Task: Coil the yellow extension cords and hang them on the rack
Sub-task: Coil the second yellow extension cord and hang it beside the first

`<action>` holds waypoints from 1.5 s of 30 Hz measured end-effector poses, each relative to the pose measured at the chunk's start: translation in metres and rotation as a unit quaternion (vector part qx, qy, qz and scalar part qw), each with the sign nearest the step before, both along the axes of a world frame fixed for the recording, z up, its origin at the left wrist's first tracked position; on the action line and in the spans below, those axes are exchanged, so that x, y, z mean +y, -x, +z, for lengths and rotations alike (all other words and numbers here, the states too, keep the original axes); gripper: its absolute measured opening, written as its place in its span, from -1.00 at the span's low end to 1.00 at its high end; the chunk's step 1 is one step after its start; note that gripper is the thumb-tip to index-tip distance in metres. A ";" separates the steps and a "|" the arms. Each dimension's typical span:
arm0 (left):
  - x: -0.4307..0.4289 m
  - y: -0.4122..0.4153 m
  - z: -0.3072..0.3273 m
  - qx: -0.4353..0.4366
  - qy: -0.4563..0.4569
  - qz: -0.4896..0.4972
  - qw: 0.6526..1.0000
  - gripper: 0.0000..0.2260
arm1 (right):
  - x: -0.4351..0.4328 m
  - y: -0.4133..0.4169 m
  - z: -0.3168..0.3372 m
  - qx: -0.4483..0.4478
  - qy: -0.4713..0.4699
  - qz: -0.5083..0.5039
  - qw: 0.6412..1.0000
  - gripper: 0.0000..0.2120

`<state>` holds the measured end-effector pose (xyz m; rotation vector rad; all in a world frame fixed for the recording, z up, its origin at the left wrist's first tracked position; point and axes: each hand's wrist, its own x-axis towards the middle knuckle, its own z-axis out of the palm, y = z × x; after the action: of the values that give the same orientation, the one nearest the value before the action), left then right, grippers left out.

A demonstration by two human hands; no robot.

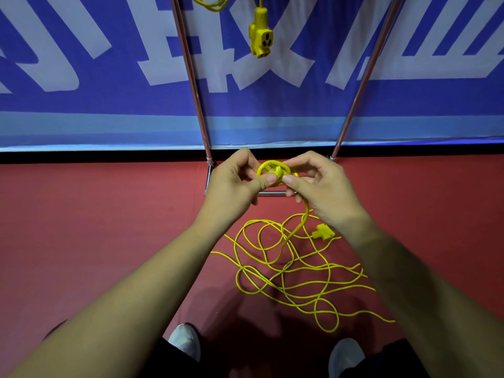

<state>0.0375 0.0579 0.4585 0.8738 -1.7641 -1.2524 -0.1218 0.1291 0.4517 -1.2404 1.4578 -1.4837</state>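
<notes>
A yellow extension cord (289, 271) lies in a loose tangle on the red floor, its socket block (323, 232) beside my right wrist. One strand rises from the tangle to my hands. My left hand (231, 184) and my right hand (324, 186) both pinch the cord's plug end (272, 170), bent into a small loop between the fingertips. A second yellow cord hangs from the top of the chrome rack (196, 91), and its socket block (260, 36) dangles at the upper middle.
The rack's two slanted poles meet a low base bar (270, 192) just behind my hands. A blue banner (81, 64) with large white characters covers the wall. My two white shoes (185, 341) show at the bottom edge.
</notes>
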 end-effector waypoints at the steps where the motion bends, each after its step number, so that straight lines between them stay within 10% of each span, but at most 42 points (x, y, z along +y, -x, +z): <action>1: 0.000 -0.001 0.002 -0.013 0.024 0.003 1.000 -0.77 | 0.000 0.000 0.000 0.000 -0.001 -0.002 1.000 -0.81; 20: -0.012 -0.001 -0.003 0.067 -0.058 -0.056 0.994 -0.75 | -0.003 0.005 -0.013 -0.031 -0.114 0.054 0.992 -0.83; 35: -0.016 -0.007 -0.004 0.041 -0.338 -0.080 0.937 -0.77 | -0.001 0.012 -0.008 -0.121 -0.120 0.069 0.983 -0.86; 40: -0.020 -0.012 -0.003 0.060 -0.384 -0.155 0.908 -0.73 | 0.003 0.010 -0.008 0.033 -0.131 0.058 0.989 -0.95; 45: -0.009 -0.004 -0.012 -0.109 -0.231 -0.140 0.957 -0.61 | 0.003 0.004 0.001 0.124 -0.117 0.113 0.979 -0.91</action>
<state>0.0411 0.0494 0.4461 1.0805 -1.8434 -1.8664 -0.1258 0.1326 0.4523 -1.4256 1.5419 -1.0049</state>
